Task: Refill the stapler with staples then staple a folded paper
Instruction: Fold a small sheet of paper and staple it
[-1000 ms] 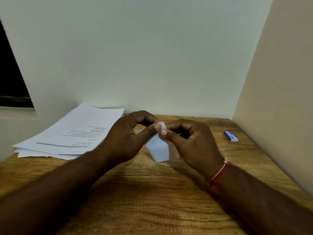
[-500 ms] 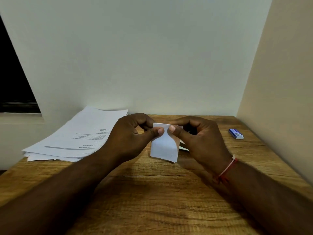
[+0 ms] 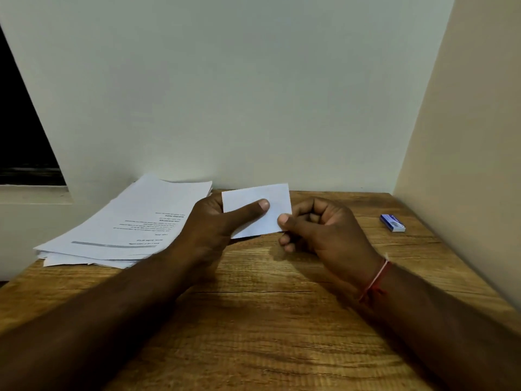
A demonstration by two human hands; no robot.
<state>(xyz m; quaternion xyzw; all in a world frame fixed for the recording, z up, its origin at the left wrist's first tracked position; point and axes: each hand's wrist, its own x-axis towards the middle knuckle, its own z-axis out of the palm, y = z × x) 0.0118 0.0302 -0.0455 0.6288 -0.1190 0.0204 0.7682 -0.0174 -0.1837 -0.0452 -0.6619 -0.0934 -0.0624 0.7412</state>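
My left hand pinches the small white folded paper near the back edge of the wooden tabletop, thumb on top. My right hand nips its right edge, I guess so the fold sits tight for stapling.

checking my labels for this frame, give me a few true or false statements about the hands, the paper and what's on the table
1. The left hand holds the folded paper with its thumb on top. True.
2. The small blue box lies against the stack of printed sheets. False: it lies apart, on the right side of the table; the stack is on the left.
3. A stapler lies in plain view on the table. False: none shows.
4. The red thread band is on the right wrist. True.
5. The right hand has curled fingers, thumb at the paper's right edge. True.
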